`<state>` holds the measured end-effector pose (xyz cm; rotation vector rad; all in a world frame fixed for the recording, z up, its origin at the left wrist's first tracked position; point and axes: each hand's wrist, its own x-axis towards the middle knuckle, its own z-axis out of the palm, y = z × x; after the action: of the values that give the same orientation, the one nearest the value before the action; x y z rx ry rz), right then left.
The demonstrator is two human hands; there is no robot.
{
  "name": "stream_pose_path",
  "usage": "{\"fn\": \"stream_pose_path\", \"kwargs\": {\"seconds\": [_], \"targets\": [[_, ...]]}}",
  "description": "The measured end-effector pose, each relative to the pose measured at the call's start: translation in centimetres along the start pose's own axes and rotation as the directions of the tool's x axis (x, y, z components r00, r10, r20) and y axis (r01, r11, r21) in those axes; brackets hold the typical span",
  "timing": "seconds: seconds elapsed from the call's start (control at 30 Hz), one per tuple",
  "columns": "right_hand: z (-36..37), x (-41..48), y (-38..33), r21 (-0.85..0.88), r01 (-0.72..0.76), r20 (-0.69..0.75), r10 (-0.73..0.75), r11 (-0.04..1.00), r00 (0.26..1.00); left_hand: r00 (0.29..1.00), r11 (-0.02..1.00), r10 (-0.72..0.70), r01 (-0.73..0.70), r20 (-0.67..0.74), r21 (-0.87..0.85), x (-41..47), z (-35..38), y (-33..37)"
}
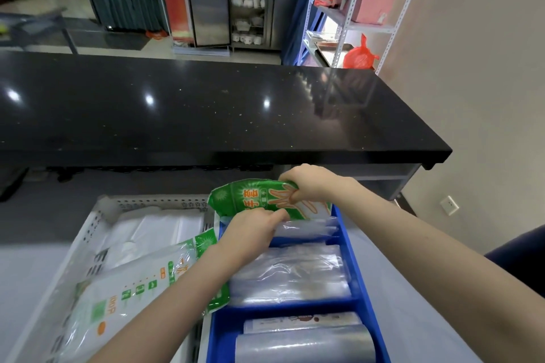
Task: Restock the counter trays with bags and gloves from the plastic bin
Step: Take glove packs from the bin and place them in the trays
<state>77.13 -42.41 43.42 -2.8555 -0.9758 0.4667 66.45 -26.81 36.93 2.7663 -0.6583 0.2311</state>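
The white bin (97, 224) sits on the left, the blue tray (352, 268) on the right. The left hand (253, 227) pinches the near edge of the green glove pack (253, 196). The right hand (309, 183) pinches its far end. The pack lies sideways over the tray's back slot, ready to go down.

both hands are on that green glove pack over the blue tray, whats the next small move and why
Probably lower the green glove pack into the far compartment of the blue tray: both the left hand and the right hand grip it, tilted above that compartment.
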Motion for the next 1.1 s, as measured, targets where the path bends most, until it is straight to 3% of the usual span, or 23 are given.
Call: {"fn": "stream_pose_path", "kwargs": {"seconds": [0.1,0.23,0.37,0.47,0.53,0.6,0.7,0.8,0.9,1.0,1.1], "targets": [[0.8,0.7,0.7,0.144,-0.078,0.132,0.059,0.987,0.99,0.999,0.999,-0.031,0.031,0.024,0.009,0.1,-0.1,-0.3],[1.6,1.4,0.9,0.056,-0.169,0.165,0.158,0.984,0.974,1.0,1.0,0.001,-0.001,-0.03,-0.002,0.4,0.4,-0.6],[3.5,1.3,0.7,-0.156,-0.211,-0.066,0.203,0.965,0.977,0.998,0.999,-0.03,0.031,-0.057,0.015,0.8,1.1,-1.4],[5.4,0.5,1.3,-0.19,-0.154,-0.257,0.102,0.97,0.961,0.997,0.999,-0.046,0.048,-0.062,0.024,1.3,1.3,-1.9],[6.3,0.5,1.6,-0.175,-0.148,-0.294,0.092,0.973,0.951,0.998,0.997,-0.056,0.058,-0.041,0.046,1.5,1.4,-2.2],[6.8,0.9,1.7,-0.089,-0.157,-0.263,0.128,0.984,0.956,0.998,0.995,-0.069,0.07,-0.013,0.068,1.7,1.5,-2.4],[7.0,1.7,1.8,0.094,-0.131,-0.104,0.141,0.987,0.985,0.996,0.993,-0.092,0.093,-0.019,0.077,1.9,1.8,-2.5],[6.8,2.0,1.6,0.105,-0.113,-0.056,0.119,0.988,0.991,0.991,0.986,-0.133,0.134,-0.024,0.097,2.2,2.0,-2.8],[7.1,1.3,1.3,0.073,-0.082,-0.218,0.096,0.994,0.971,0.985,0.982,-0.173,0.174,-0.017,0.076,2.5,2.3,-3.1],[7.3,-0.6,1.6,0.098,-0.055,-0.443,0.093,0.994,0.892,0.977,0.974,-0.211,0.212,-0.016,0.083,2.8,2.6,-3.2],[8.2,-3.0,2.0,0.065,0.038,-0.457,-0.004,0.997,0.89,0.959,0.958,-0.281,0.279,0.019,0.07,3.1,3.0,-3.3]]}}
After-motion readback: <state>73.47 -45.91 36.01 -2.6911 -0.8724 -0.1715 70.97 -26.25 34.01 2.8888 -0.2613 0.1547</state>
